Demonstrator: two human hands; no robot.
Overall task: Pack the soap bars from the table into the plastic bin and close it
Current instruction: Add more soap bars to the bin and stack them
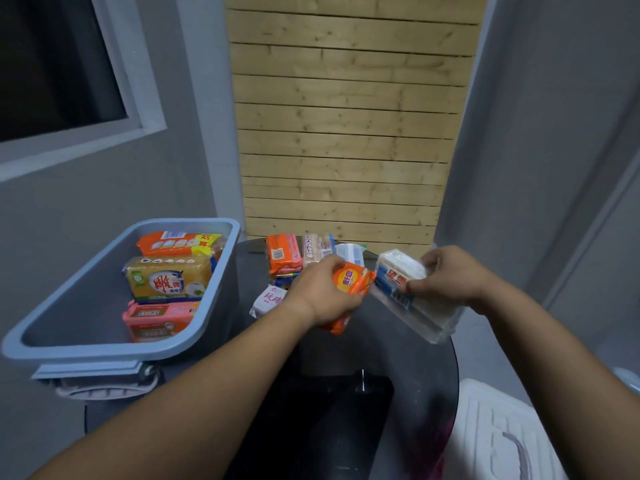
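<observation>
- Left hand [322, 292] clamped round an orange soap pack [351, 284], right hand [446, 275] gripping a white soap pack [408, 292], both above the dark table [398, 358].
- Open plastic bin [104, 348] at left, three packs [169, 278] along its right side.
- Best carried leftward and laid flat in the bare half, one at a time.
</observation>
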